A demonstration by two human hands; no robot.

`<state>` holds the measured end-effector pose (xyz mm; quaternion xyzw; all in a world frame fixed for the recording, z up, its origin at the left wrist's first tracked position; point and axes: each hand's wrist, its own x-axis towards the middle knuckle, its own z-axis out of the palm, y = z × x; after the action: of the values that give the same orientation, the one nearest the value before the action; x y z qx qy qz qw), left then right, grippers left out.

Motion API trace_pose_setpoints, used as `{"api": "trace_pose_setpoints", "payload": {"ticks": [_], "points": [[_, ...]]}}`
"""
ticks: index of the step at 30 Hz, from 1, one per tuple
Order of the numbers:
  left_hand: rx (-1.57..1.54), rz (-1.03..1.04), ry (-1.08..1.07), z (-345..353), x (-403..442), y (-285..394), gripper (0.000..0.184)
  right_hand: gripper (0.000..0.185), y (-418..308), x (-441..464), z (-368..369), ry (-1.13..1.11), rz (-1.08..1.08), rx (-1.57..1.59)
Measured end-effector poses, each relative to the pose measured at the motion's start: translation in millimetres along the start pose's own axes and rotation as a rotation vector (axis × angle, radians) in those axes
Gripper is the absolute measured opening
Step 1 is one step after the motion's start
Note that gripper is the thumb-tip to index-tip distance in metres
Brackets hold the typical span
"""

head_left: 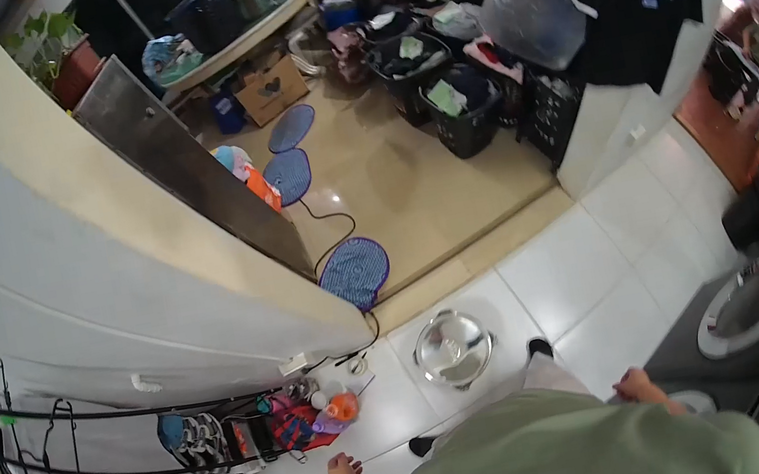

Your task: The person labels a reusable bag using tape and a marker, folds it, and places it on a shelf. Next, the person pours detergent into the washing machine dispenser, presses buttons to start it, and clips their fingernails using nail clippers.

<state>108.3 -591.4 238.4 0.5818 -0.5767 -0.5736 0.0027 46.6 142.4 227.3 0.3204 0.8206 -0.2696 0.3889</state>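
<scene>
In the head view, the shiny round dish (454,349) lies on the white tiles (573,289), just short of the raised threshold (472,272). The right shoe (540,348) is near its right side, and the left shoe (422,446) is behind it and a little to the left, so careful footing seems wise: smooth metal could slide if a toe clipped the rim. Two small projections, apparently handles, stand on its far and near edges; a grip on both would likely keep it level. To its left, a black cable (374,326) runs beside the wall end, best kept clear of feet and fingers.

The person's left hand (345,472) is behind and to the left of the dish, forearm pointing forward, fingers loosely bent and released, with nothing seen in them. The right hand (636,385) is behind and to the right of it, forearm angled inward, fingers partly curled; whether they clasp anything small cannot be told. Neither hand touches the dish, and both are held out from the green shirt (560,454), well apart from each other
</scene>
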Motion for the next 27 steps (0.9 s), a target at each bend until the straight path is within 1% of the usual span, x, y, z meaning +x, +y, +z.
{"api": "trace_pose_setpoints", "payload": {"ticks": [2,4,5,6,8,9,11,12,13,14,15,16,17,18,20,21,22,23,24,26,27], "points": [[0.165,0.105,-0.123,59,-28,13,0.035,0.033,7,36,-33,0.030,-0.011,0.251],[0.393,0.253,-0.205,116,-53,6,0.032,0.027,13,82,-82,-0.011,-0.001,0.242],[0.612,0.282,-0.288,140,-67,5,0.034,0.025,6,87,-111,0.054,0.022,0.272],[0.823,0.307,-0.381,167,-81,2,0.036,0.025,2,93,-135,0.123,0.011,0.390],[0.947,0.312,-0.601,208,-142,34,0.038,0.025,-15,111,-185,0.260,-0.030,0.612],[0.928,0.316,-0.668,217,-134,21,0.040,0.021,-27,118,-204,0.293,-0.068,0.679],[0.942,0.323,-0.581,230,-121,9,0.040,0.018,-30,143,-229,0.325,-0.136,0.683],[0.935,0.319,-0.529,239,-110,-4,0.041,0.017,-47,164,-248,0.334,-0.185,0.674],[0.996,0.335,-0.541,248,-89,-8,0.041,0.015,-68,174,-263,0.325,-0.204,0.699],[1.064,0.329,-0.563,245,-68,-11,0.042,0.014,-74,175,-264,0.310,-0.202,0.713],[0.995,0.243,-0.484,251,-52,-8,0.042,0.014,-89,178,-267,0.296,-0.270,0.676],[1.004,0.430,-0.423,252,-34,-8,0.040,0.014,-109,186,-276,0.282,-0.350,0.638],[0.964,0.427,-0.299,256,-19,-10,0.039,0.014,-128,182,-281,0.246,-0.449,0.561],[0.806,0.342,0.001,265,-48,22,0.034,0.015,-149,163,-285,0.209,-0.538,0.492],[-0.036,0.097,0.229,290,-88,61,0.030,0.015,-178,168,-287,0.086,-0.628,0.400],[-0.209,0.040,0.124,297,-111,83,0.033,0.015,-206,158,-286,0.002,-0.684,0.317],[-0.379,-0.020,0.013,305,-134,92,0.036,0.014,-230,146,-289,-0.078,-0.727,0.229],[-0.337,-0.014,-0.117,312,-144,84,0.037,0.014,-259,138,-292,-0.161,-0.770,0.131],[-0.161,0.050,-0.191,316,-163,77,0.037,0.013,-283,136,-288,-0.284,-0.754,0.207],[0.449,0.445,-0.173,312,-208,56,0.035,0.016,-321,146,-277,-0.546,-0.709,0.380],[0.502,0.426,-0.142,309,-226,34,0.035,0.016,-337,156,-265,-0.673,-0.743,0.518]]}}
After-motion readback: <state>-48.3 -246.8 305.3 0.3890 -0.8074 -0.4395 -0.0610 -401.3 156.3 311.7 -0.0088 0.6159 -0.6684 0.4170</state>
